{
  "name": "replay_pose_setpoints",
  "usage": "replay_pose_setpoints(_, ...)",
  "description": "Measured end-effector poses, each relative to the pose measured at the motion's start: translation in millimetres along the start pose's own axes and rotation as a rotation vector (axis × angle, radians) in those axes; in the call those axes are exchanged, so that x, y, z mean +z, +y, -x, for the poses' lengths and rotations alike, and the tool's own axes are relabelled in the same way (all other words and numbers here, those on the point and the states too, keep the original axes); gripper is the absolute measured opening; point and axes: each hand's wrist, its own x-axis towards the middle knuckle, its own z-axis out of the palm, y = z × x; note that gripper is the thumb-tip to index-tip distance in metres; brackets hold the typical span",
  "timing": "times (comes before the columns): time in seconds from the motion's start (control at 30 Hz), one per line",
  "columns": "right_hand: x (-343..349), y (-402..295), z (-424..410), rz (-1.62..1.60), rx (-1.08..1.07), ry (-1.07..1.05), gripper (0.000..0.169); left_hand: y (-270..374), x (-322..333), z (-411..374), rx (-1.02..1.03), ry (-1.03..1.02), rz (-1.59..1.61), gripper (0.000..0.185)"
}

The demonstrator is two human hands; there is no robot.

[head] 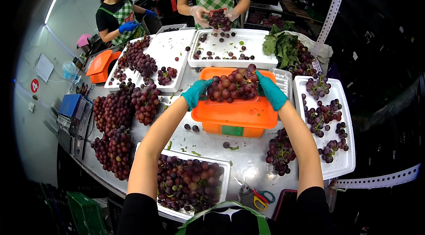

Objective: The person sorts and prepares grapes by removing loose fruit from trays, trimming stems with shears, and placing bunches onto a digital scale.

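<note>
My left hand (pixel 196 93), in a teal glove, grips the left end of a clear plastic container (pixel 229 102) heaped with red grapes (pixel 232 84). At the opposite end my right hand (pixel 273 91), gloved alike, holds it too, thumb and fingers beside the bunch. Below the container is an orange weighing scale (pixel 232 115) with a broad flat pan and a green display on its front. It cannot be told whether the container rests on the pan. Another clear plastic container (pixel 284 84) lies just beyond my right hand.
Grape bunches (pixel 114 112) are piled at left; another bunch (pixel 280 152) lies at right. White trays (pixel 229 175) of grapes surround me. Scissors (pixel 257 195) lie near the front edge. Across the metal table (pixel 206 145), a co-worker (pixel 212 2) holds grapes. A second orange scale (pixel 103 65) stands left.
</note>
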Motion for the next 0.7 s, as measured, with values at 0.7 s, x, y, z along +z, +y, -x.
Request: replay_pose_setpoints(0.7, 221, -28, 58, 0.351, -0.021, -0.4, 0.045, -60, -109, 242, 0.26, 0.432, 0.345, 0.032)
